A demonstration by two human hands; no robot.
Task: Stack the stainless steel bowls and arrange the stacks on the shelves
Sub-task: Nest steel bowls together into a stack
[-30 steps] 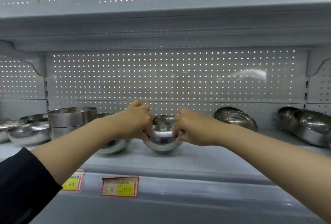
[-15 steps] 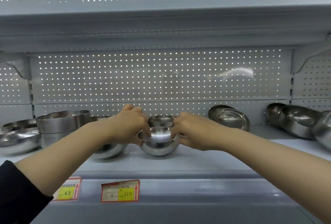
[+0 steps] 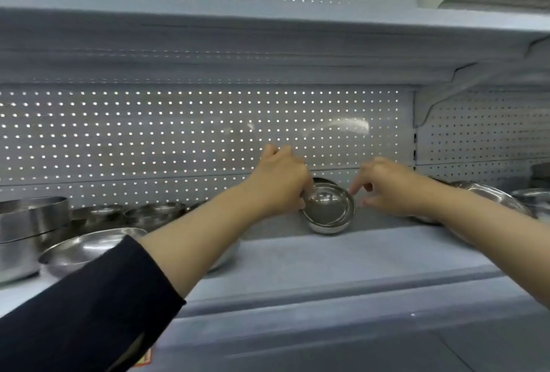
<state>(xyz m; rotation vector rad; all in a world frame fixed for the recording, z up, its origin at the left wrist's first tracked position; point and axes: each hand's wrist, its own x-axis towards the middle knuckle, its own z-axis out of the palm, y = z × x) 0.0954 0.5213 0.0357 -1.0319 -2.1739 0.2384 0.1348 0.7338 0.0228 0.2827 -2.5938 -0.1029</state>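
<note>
- My left hand (image 3: 278, 185) has its fingers curled over the near-left rim of the small steel bowl (image 3: 329, 208), pinching it; the fingertips are partly hidden behind the rim.
- My right hand (image 3: 387, 187) is just beside the bowl's right rim with fingers loosely spread, index pointing at the rim. It holds nothing; whether it touches the rim I can't tell.
- The bowl sits on the shelf (image 3: 312, 255) toward the back, near the pegboard back panel (image 3: 178, 133), tilted so its mouth faces me. Another rim shows just behind it, probably a second bowl nested or leaning there.
- Risk: one-sided pinch on a tilted, polished bowl. It could pivot out of the fingers and roll or clatter on the hard shelf.
- Risk: if nested crooked, rims could jam or the stack could sit lopsided and slide.
- Risk: my right forearm passes over the wide shallow bowl (image 3: 488, 196) on the right; pulling back carelessly could knock it.
- Risk: my left sleeve (image 3: 89, 306) and arm cross above the large bowl (image 3: 86, 249) at the left front, so it could get dragged off the edge.
- Materials: bowls are mirror-bright stainless, round-bottomed, thin rolled rims, slippery looking. The straight-walled steel pot (image 3: 29, 222) at far left has a brushed finish.
- Shelf is smooth painted grey metal, flat, low friction I'd guess; back panel is perforated.
</note>
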